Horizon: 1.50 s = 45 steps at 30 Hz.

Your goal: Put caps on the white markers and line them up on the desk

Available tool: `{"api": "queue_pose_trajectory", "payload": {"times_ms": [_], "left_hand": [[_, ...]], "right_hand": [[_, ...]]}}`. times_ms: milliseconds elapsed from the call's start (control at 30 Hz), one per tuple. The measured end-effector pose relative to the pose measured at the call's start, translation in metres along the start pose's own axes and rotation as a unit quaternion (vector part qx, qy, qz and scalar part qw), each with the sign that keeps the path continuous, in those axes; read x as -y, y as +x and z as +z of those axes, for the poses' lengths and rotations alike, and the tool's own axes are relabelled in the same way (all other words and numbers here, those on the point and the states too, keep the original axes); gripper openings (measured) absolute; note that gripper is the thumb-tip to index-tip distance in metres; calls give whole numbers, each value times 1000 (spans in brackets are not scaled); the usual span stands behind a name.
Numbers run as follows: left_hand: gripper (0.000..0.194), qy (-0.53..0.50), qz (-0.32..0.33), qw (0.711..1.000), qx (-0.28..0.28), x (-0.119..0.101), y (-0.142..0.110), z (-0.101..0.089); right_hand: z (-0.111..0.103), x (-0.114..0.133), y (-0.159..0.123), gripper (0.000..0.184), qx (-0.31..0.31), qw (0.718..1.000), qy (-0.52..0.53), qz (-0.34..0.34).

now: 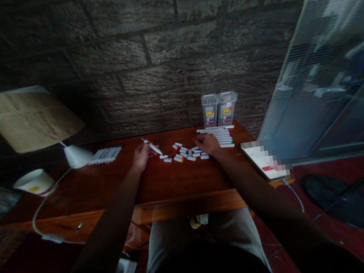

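My left hand (141,155) is closed around a white marker (152,147), which slants down to the right with its lower tip close to the loose caps. Short white marker caps (190,158), several with coloured ends, lie scattered on the desk between my hands. My right hand (207,143) is curled over the right side of these caps, its fingertips mostly hidden; what they pinch, if anything, I cannot make out. Just beyond and beside it, white markers (225,139) lie in a row, partly covered by the hand.
Two clear plastic cases (210,110) stand against the brick wall (162,48). On the wooden desk (175,183), more markers (106,155) lie left, near a lamp (77,156) and a white bowl (34,183). A partly blurred white device (256,157) sits at the right edge.
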<state>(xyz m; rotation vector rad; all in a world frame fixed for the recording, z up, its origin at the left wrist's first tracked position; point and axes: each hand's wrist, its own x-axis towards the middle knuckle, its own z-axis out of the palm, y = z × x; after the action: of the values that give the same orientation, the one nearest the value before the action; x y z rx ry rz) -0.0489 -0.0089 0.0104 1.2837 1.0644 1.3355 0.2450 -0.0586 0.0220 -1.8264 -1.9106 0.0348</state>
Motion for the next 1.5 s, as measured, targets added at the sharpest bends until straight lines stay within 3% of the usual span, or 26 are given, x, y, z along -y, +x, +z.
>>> {"api": "queue_pose_trajectory", "payload": {"times_ms": [433, 667, 800, 967, 1033, 1100, 1233, 1300, 1367, 1433, 1500], "left_hand": [[39, -4, 3, 1000, -7, 0, -1, 2], [43, -62, -33, 998, 7, -11, -7, 1], [39, -90, -11, 995, 30, -14, -12, 8], [34, -71, 43, 994, 76, -10, -14, 28], [34, -64, 58, 991, 103, -8, -15, 36], [34, -49, 59, 989, 123, -6, -17, 42], [38, -5, 50, 988, 144, -6, -23, 47], [42, 25, 75, 986, 148, -8, -26, 46], [44, 81, 142, 978, 129, -9, -26, 42], [40, 160, 219, 958, 87, -8, -23, 35], [33, 231, 249, 940, 43, -4, -18, 26]], "right_hand": [[-2, 2, -2, 33, 2, 1000, 19, 11], [-3, 0, -1, 31, -12, 999, 33, 7], [-1, 9, -5, 35, -59, 989, 126, -47], [6, 37, -14, 39, -40, 953, 260, -149], [9, 45, -15, 43, -52, 949, 242, -196], [12, 48, -15, 33, -55, 952, 197, -229], [15, 41, -12, 18, -53, 962, 132, -234], [14, 37, -11, 19, -71, 963, 127, -226], [13, 33, -10, 20, -97, 962, 134, -219], [11, 32, -11, 21, -116, 958, 145, -219], [9, 32, -12, 21, -123, 954, 158, -223]]}}
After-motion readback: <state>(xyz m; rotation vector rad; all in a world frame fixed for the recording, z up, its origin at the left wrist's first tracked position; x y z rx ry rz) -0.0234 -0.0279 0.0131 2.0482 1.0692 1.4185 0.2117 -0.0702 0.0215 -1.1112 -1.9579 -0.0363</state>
